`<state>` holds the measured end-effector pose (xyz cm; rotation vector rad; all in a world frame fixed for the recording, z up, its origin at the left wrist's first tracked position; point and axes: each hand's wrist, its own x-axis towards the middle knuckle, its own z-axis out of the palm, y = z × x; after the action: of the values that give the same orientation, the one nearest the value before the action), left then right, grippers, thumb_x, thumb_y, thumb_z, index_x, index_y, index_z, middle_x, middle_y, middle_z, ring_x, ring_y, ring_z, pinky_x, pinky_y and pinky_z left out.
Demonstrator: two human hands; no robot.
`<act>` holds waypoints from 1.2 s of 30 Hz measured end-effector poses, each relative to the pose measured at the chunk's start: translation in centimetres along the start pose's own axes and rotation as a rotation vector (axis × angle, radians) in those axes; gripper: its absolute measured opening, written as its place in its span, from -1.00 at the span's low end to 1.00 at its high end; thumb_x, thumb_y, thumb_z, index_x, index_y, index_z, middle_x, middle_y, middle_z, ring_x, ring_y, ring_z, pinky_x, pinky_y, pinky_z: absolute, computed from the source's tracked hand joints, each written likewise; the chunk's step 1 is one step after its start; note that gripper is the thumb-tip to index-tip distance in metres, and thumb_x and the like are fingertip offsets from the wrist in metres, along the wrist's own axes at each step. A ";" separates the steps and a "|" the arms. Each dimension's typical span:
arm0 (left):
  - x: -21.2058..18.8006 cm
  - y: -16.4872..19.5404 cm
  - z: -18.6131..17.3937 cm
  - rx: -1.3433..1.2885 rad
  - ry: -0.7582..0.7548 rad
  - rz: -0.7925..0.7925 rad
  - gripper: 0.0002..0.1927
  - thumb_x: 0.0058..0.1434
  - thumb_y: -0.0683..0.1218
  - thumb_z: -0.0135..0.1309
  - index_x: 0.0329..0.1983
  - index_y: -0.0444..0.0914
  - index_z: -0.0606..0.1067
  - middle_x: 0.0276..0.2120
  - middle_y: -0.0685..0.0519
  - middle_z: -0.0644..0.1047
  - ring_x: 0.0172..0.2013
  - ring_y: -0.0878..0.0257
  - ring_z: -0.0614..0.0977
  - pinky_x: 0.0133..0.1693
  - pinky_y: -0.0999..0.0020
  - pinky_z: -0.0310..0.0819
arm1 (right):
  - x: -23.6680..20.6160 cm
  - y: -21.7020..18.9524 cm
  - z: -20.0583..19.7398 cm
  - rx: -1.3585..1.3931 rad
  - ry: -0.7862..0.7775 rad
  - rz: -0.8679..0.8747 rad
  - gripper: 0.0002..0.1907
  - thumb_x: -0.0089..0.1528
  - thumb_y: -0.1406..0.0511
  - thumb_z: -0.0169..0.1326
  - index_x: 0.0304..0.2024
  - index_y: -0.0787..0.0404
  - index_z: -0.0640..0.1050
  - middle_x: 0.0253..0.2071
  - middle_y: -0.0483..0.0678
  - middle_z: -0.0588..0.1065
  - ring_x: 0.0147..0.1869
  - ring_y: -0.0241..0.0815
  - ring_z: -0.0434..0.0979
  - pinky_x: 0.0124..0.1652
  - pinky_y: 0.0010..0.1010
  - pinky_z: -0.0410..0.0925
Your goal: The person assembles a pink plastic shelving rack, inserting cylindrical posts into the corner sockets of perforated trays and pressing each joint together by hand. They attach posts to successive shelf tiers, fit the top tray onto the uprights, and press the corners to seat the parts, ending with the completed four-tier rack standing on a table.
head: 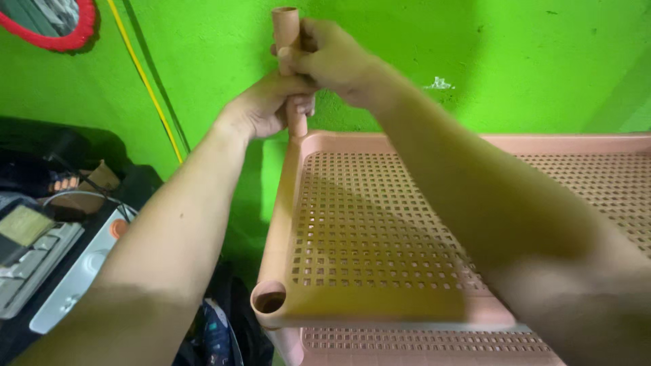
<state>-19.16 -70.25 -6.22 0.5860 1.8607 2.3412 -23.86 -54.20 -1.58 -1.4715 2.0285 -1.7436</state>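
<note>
Pink plastic tube post (287,30) stands upright at the perforated pink shelf's (380,224) far-left corner (green wall (515,61) close behind), both left hand (268,105) and right hand (332,57) clenched around it.

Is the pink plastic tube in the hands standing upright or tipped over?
Upright: the pink plastic tube rises vertically from the far left corner of the pink perforated shelf, gripped by both hands.

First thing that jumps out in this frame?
Both hands wrapped around a pink plastic post standing upright at the far left corner of a pink perforated shelf: the left hand grips low, the right hand above it. Behind them, the bright green wall fills the upper frame. At the shelf's near left corner an empty round socket gapes open.
</note>
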 end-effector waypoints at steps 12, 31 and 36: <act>1.0 -2.0 1.8 0.349 0.534 0.210 -0.80 0.28 -0.08 0.08 -0.45 -0.25 0.49 -0.54 0.09 0.49 -0.54 0.34 0.46 -0.50 0.38 0.28 | -0.5 -0.9 1.8 -0.335 0.296 0.057 -0.47 0.12 0.17 0.30 0.03 0.30 0.47 -0.04 0.00 0.57 -0.07 -0.06 0.67 -0.17 -0.16 0.52; 1.2 -0.6 0.8 0.096 0.243 0.013 -0.87 0.21 -0.25 0.14 -0.26 -0.20 0.42 -0.44 0.13 0.43 -0.42 0.35 0.46 -0.43 0.45 0.34 | -0.2 0.1 -0.1 -0.058 0.030 -0.029 -0.44 0.23 0.11 0.26 0.14 0.32 0.48 -0.06 -0.01 0.58 0.01 -0.20 0.57 -0.04 -0.37 0.50; 0.8 0.1 -0.4 0.050 0.087 -0.076 -0.72 0.06 -0.33 0.20 -0.34 -0.11 0.42 -0.34 0.21 0.45 -0.27 0.39 0.51 -0.24 0.46 0.43 | 0.7 0.6 -0.7 -0.056 0.028 -0.056 -0.53 0.22 0.23 0.20 0.11 0.34 0.47 -0.04 -0.03 0.59 -0.02 -0.20 0.61 -0.09 -0.38 0.53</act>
<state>-20.06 -70.44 -5.98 0.4164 1.9462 2.3132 -25.03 -54.27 -1.46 -1.5435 2.0852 -1.7514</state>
